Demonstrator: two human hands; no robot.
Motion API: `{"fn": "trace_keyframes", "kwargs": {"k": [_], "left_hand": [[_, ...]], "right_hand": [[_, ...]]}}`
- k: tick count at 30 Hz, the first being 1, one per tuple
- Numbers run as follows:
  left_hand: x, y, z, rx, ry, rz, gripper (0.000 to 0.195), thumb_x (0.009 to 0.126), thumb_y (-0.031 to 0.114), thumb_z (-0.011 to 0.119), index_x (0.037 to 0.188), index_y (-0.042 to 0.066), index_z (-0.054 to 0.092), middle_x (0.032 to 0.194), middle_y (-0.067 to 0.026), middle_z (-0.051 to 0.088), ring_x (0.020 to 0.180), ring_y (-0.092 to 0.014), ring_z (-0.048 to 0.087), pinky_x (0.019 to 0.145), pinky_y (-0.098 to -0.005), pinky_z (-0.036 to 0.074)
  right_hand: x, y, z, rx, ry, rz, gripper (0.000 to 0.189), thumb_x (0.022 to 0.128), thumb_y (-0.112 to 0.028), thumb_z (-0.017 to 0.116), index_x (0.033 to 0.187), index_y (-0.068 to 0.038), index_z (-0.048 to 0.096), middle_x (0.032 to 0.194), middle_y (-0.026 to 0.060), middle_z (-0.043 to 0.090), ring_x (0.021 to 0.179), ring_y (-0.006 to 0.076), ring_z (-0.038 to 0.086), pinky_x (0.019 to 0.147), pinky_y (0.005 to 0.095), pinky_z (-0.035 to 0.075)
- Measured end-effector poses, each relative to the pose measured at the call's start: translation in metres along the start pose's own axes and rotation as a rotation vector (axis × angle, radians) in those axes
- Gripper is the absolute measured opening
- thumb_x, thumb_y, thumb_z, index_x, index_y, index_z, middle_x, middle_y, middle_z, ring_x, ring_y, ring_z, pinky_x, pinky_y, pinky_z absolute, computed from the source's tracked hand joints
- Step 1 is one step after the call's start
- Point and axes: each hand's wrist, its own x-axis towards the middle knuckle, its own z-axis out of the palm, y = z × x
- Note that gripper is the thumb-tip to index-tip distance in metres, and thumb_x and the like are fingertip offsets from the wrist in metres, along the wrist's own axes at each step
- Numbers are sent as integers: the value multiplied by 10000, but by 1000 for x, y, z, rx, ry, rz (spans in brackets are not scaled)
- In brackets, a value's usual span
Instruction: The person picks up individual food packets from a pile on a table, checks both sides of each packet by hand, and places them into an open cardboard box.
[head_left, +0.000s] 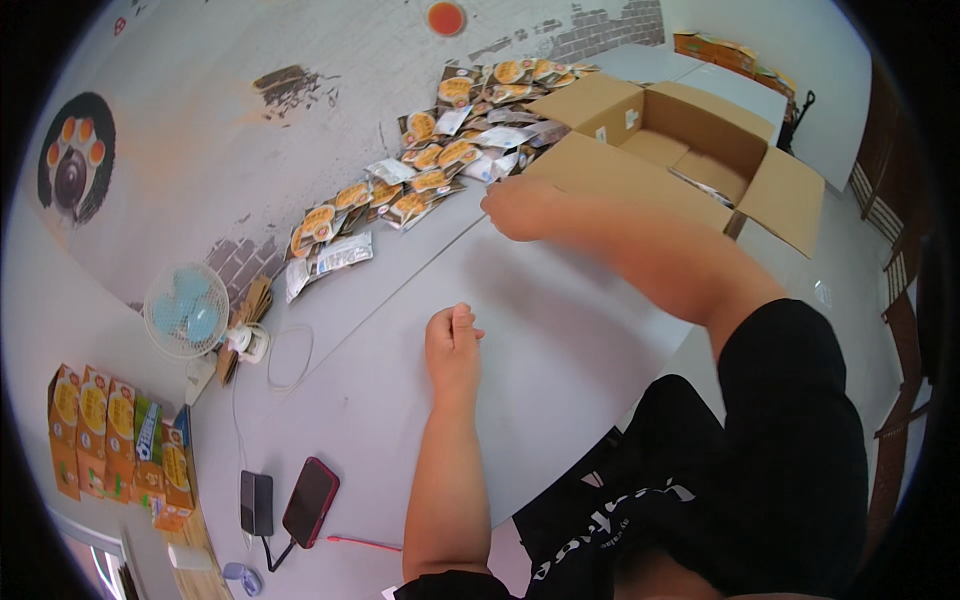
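Note:
My left hand (454, 341) rests over the white table (360, 420), its fingers curled and nothing visible in them. My right hand (517, 208) reaches across to the near edge of a long heap of foil sachets (450, 154), beside the open cardboard box (607, 180). Its fingers are bent and turned away, so whether they hold a sachet cannot be told. The sachets are brown with a yellow picture, some lying silver side up, along the wall. Inside the box, partly hidden by a flap, lies something flat and silvery (701, 187).
A small fan (187, 311) with a loose cable stands at the left by folded cardboard (251, 311). Nearer lie a red-cased phone (311, 502), a black power bank (256, 504) and a red cord (365, 543). Orange cartons (120, 442) stand at the far left.

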Motion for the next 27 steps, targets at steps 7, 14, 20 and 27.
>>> {"fn": "trace_keyframes", "kwargs": {"k": [7, 14, 20, 27], "left_hand": [[8, -4, 1, 5, -22, -33, 495, 979, 460, 467, 1093, -12, 563, 1010, -79, 608, 805, -127, 592, 697, -272, 489], [10, -5, -1, -2, -64, -29, 514, 970, 481, 473, 1061, -14, 580, 977, -78, 614, 777, -134, 598, 694, -279, 492], [11, -3, -6, -12, -39, -54, 501, 975, 467, 470, 1038, -16, 583, 960, -78, 615, 768, -131, 595, 685, -277, 487], [17, -7, -8, -182, 138, -25, 462, 996, 418, 450, 1134, -18, 515, 1093, -107, 580, 917, -167, 596, 758, -307, 502]], "right_hand": [[64, 16, 87, -99, 219, 373, 289, 851, -142, 574, 1103, -22, 646, 1288, 159, 529, 1074, 348, 603, 839, 427, 527], [99, 52, 121, -227, 216, 478, 239, 841, -145, 595, 1059, -65, 646, 1070, 84, 574, 966, 244, 608, 760, 371, 545], [97, 24, 97, -155, 193, 233, 210, 865, -150, 574, 1043, -64, 646, 1013, 101, 620, 901, 257, 651, 711, 407, 542], [32, -51, 61, 908, 444, 208, 208, 872, -183, 629, 1014, -31, 632, 972, 103, 648, 738, 191, 665, 621, 338, 544]]}}
